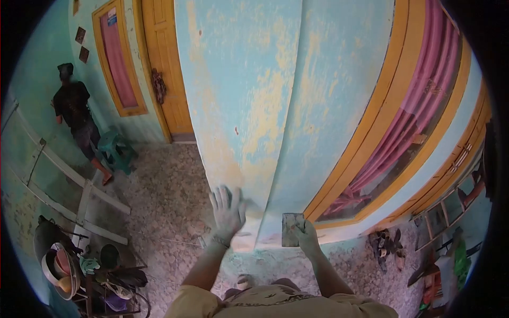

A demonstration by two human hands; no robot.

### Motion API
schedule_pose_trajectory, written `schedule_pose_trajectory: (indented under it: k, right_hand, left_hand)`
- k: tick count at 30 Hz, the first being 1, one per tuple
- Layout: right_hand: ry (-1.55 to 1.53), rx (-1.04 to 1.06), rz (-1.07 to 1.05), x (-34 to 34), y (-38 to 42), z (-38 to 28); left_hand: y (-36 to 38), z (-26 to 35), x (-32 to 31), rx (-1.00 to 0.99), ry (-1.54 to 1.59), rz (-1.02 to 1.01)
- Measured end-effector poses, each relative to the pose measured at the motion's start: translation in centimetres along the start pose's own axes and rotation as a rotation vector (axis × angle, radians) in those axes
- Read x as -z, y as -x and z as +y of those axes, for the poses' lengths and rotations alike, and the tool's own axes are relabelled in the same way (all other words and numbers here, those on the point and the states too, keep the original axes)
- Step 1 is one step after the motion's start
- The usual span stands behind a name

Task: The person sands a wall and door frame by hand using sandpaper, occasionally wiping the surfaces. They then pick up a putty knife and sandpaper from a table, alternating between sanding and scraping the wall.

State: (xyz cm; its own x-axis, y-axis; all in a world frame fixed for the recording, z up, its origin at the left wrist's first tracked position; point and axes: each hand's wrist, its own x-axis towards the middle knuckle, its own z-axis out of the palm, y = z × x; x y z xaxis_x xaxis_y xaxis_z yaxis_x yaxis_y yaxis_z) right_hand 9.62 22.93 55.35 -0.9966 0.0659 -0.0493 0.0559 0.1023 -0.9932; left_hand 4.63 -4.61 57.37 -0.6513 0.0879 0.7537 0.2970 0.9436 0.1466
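My left hand (228, 212), pale with dust, is raised at the lower part of the light blue wall (238, 106), its fingers spread. It overlaps the wall's left edge in this view. Yellowish patches show through the worn paint above it. A flat, greyish rectangular piece, like a sheet of sandpaper or a thin board (290, 237), is gripped at its right side by my right hand (307, 234). That hand is low, beside the bottom corner of the orange window frame (323, 204).
A person (77, 106) stands at the far left wall near a green stool (113, 151). White ladder-like rails (69, 164) lean at left. A cluttered stand with bowls (61, 270) is lower left. Shoes (387, 246) lie on the dusty floor (164, 206) at right, near a wooden ladder (442, 217).
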Motion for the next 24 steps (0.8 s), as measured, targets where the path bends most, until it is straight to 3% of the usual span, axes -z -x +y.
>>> schedule_pose_trajectory:
  k: [2,5,8,11,14,17,20,24]
  right_hand:
    - [-0.134,-0.049,0.01,-0.7,0.6,-0.6]
    - [-0.158,0.118,0.223,-1.9,0.8,-1.7]
    - [-0.258,0.255,0.216,-2.6,-0.5,-4.4]
    - [-0.343,0.402,0.181,-5.3,0.2,-12.4]
    - [0.307,0.795,0.368,-4.6,-1.7,-12.5]
    - [0.051,0.713,0.216,-5.3,-2.2,-14.6]
    - [-0.15,0.615,0.087,-6.7,-2.4,-18.2]
    - [-0.033,0.73,0.202,-7.5,-5.0,-19.3]
  left_hand:
    - [-4.8,-1.1,2.5,-0.063,-0.104,0.125]
    - [-12.0,-1.4,7.4,-0.13,-0.081,0.362]
    - [-14.7,-1.0,8.5,-0.029,-0.088,0.447]
    - [-11.6,0.1,5.7,0.031,-0.008,0.434]
    - [-3.4,0.7,1.5,0.144,0.077,0.226]
    - [3.2,3.1,2.3,0.222,0.182,-0.019]
    - [3.0,4.4,3.1,0.19,0.343,0.142]
    - [-3.8,5.8,6.0,-0.019,0.502,0.36]
